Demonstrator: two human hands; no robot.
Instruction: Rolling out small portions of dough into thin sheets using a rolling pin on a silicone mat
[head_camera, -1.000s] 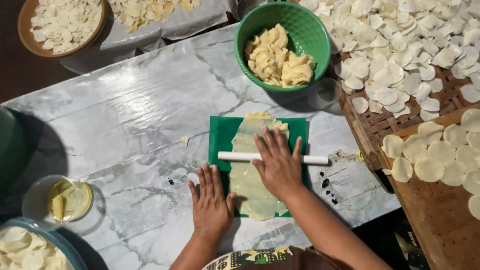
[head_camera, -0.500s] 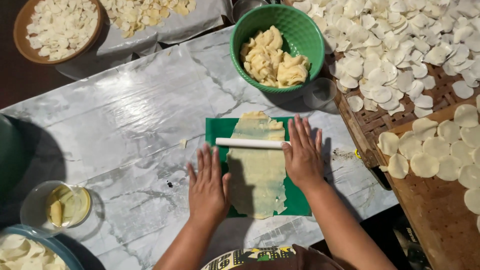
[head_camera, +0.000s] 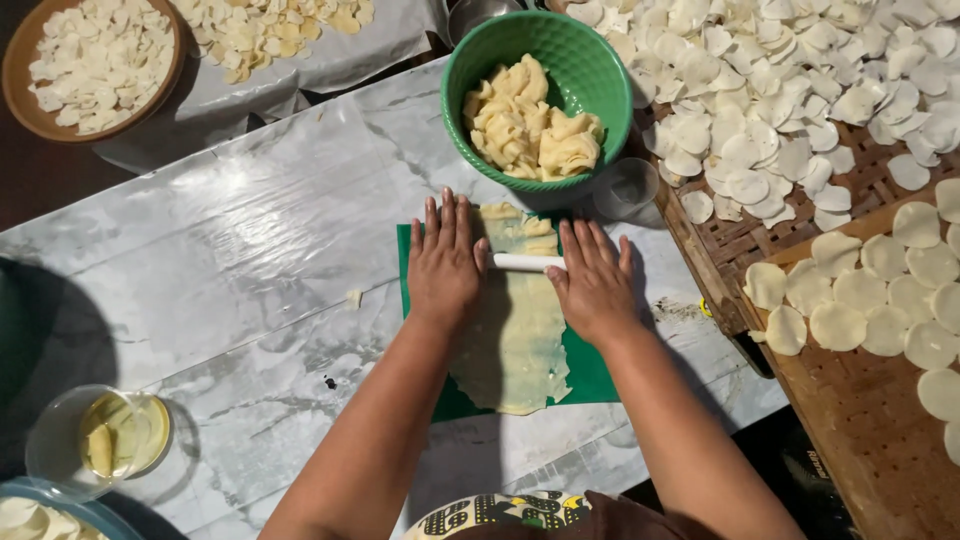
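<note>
Marble-patterned sheeting (head_camera: 230, 270) covers the work table, and a green cutting mat (head_camera: 590, 370) lies on it under both hands. Left hand (head_camera: 445, 265) and right hand (head_camera: 592, 283) press flat, fingers extended and close together, palms down on a thin white rolling pin (head_camera: 528, 262) — only its middle section shows between the thumbs. The pin sits across the far end of a dough strip (head_camera: 515, 335); the portion on the wrist side of the fingers is thin and long, reaching the mat's near edge, so rolling appears nearly complete. Just beyond the fingertips stands a green bowl (head_camera: 590, 60) with folded dough pieces (head_camera: 530, 125) not yet rolled — a sizeable quantity remains. Well to the right of the right fingers, cut dough rounds (head_camera: 860, 290) cover woven trays (head_camera: 870, 420).
</note>
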